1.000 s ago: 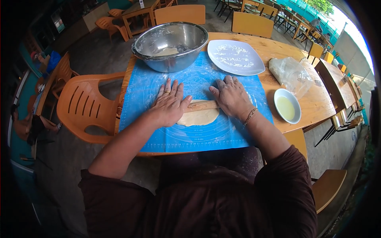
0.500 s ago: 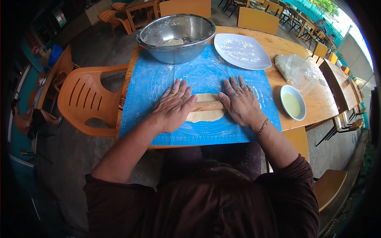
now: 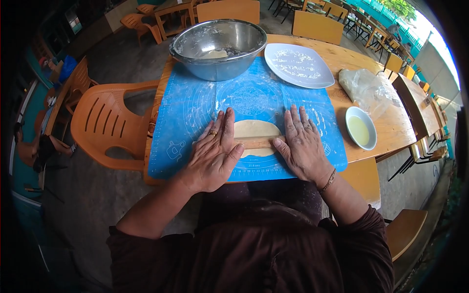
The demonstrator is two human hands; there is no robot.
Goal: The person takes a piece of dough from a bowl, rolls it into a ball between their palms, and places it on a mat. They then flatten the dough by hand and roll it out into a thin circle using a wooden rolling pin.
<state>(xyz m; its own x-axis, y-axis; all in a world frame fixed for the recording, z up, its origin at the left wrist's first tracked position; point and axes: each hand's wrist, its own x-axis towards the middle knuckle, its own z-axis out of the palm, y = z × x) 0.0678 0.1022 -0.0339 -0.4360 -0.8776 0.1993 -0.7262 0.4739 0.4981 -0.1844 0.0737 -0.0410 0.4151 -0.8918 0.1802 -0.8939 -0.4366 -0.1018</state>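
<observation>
A wooden rolling pin (image 3: pixel 258 142) lies across a flat, pale piece of dough (image 3: pixel 256 129) on a blue silicone mat (image 3: pixel 195 88). My left hand (image 3: pixel 213 151) rests on the pin's left end with its fingers stretched forward and a ring on one finger. Over the right end lies my right hand (image 3: pixel 304 145), flat, its thumb along the pin. Both palms hide the ends of the pin. Most of the dough shows beyond the pin, with a narrow strip on the near side. Flour dusts the fingers and the mat.
A steel mixing bowl (image 3: pixel 220 68) with some dough (image 3: pixel 215 53) inside stands at the mat's far edge. Beside it is a white plate (image 3: pixel 283 73) streaked with flour. To the right are a small bowl of yellowish liquid (image 3: pixel 359 130) and a plastic bag (image 3: pixel 364 88). An orange chair (image 3: pixel 107 124) stands left.
Both hands have moved toward me with the rolling pin, from the middle of the dough to near its close edge. More dough now shows beyond the pin.
</observation>
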